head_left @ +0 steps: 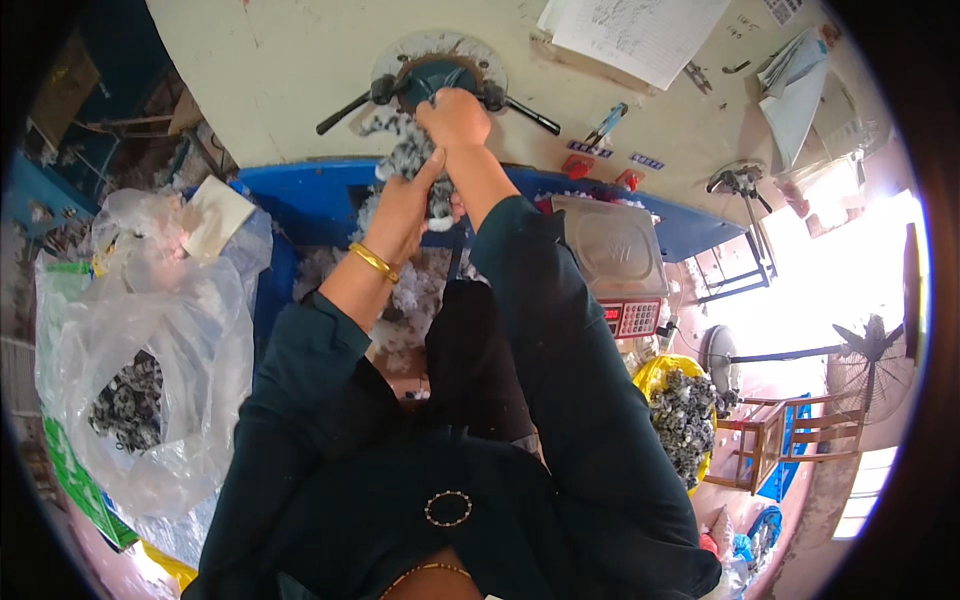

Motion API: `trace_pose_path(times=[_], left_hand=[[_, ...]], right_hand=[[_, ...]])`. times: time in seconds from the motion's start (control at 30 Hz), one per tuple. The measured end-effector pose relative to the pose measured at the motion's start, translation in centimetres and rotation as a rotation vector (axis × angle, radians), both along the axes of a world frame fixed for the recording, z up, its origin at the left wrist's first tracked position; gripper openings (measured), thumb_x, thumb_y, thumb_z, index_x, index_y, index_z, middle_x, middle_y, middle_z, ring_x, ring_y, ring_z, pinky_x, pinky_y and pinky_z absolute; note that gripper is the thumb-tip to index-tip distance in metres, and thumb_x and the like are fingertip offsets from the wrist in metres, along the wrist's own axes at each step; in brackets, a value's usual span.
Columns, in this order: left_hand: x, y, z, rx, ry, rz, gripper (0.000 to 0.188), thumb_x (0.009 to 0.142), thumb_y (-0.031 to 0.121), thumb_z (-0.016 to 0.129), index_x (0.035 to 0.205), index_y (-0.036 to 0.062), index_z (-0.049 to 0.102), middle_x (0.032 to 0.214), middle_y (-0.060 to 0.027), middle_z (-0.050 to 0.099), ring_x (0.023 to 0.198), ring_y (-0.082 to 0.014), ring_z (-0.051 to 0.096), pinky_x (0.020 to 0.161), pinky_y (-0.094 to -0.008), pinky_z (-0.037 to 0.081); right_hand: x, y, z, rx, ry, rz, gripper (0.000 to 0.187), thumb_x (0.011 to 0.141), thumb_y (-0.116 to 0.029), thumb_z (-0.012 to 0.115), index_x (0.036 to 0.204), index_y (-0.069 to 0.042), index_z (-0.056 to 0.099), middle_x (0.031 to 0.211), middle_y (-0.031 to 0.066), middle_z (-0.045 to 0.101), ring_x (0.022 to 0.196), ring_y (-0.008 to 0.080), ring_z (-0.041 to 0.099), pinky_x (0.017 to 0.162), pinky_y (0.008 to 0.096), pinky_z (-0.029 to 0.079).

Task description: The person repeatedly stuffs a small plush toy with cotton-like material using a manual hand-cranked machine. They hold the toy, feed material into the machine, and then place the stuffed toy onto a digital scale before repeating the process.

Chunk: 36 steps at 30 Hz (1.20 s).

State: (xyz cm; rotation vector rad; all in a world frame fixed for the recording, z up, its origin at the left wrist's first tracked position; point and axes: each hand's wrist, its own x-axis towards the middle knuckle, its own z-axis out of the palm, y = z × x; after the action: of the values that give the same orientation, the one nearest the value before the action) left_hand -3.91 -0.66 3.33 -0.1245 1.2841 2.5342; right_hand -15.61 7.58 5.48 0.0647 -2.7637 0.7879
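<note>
A small plush toy (408, 158), mottled grey, black and white, hangs at the front edge of the machine table. My left hand (408, 208) wraps round its lower part, the thumb pointing up along it. The fingers of my right hand (456, 122) are closed on the plush's upper part, right by a round machine fitting (440, 48) with a dark centre. My right hand partly hides the fitting's middle and the plush's top. Two black handles stick out from the fitting, a left handle (343, 113) and a right handle (530, 117).
A blue trough (300, 178) with white fluff (410, 300) lies below. Left stands a clear plastic bag (200, 330) of plush pieces; right are a scale (610, 250) and a yellow sack (655, 370) of plush. Papers (635, 35) and a blue-handled tool (606, 124) lie on the table.
</note>
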Motion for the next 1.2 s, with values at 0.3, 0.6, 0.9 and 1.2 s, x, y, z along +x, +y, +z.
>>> trace_pose_path(times=[0.3, 0.6, 0.9, 1.2], left_hand=[[5.3, -0.4, -2.1, -0.456, 0.182, 0.066, 0.035, 0.083, 0.023, 0.072, 0.092, -0.0046, 0.053, 0.062, -0.006, 0.057, 0.051, -0.0135, 0.054, 0.046, -0.0249, 0.041], [4.6, -2.9, -1.7, -0.882, 0.602, 0.242, 0.029, 0.081, 0.026, 0.066, 0.087, -0.0027, 0.064, 0.074, -0.0165, 0.063, 0.068, -0.0345, 0.059, 0.063, -0.0388, 0.046], [0.3, -2.5, -1.1, -0.072, -0.089, 0.073, 0.022, 0.087, 0.023, 0.067, 0.094, 0.0021, 0.065, 0.075, -0.0025, 0.064, 0.063, -0.0106, 0.062, 0.053, -0.0254, 0.048], [5.6, -2.5, -1.6, -0.045, -0.046, -0.025, 0.023, 0.088, 0.015, 0.064, 0.103, -0.0023, 0.059, 0.087, -0.0097, 0.067, 0.072, -0.0152, 0.065, 0.057, -0.0233, 0.049]], right_hand=[[5.0, 0.8, -1.3, 0.031, 0.08, 0.049, 0.031, 0.076, -0.034, 0.06, 0.078, -0.003, 0.064, 0.082, 0.0175, 0.065, 0.08, 0.0369, 0.063, 0.067, 0.0458, 0.05], [5.7, 0.9, 0.1, 0.225, -0.06, 0.15, 0.027, 0.077, -0.031, 0.064, 0.085, -0.005, 0.069, 0.087, 0.0162, 0.067, 0.087, 0.0348, 0.065, 0.073, 0.0416, 0.052], [2.3, -0.4, -0.6, 0.048, 0.088, 0.046, 0.026, 0.074, -0.028, 0.06, 0.081, -0.004, 0.068, 0.084, 0.0167, 0.067, 0.081, 0.036, 0.065, 0.069, 0.0444, 0.052], [7.4, 0.4, -1.2, -0.087, 0.119, 0.078, 0.029, 0.073, -0.03, 0.063, 0.066, -0.002, 0.056, 0.069, 0.02, 0.06, 0.069, 0.0416, 0.058, 0.06, 0.0469, 0.046]])
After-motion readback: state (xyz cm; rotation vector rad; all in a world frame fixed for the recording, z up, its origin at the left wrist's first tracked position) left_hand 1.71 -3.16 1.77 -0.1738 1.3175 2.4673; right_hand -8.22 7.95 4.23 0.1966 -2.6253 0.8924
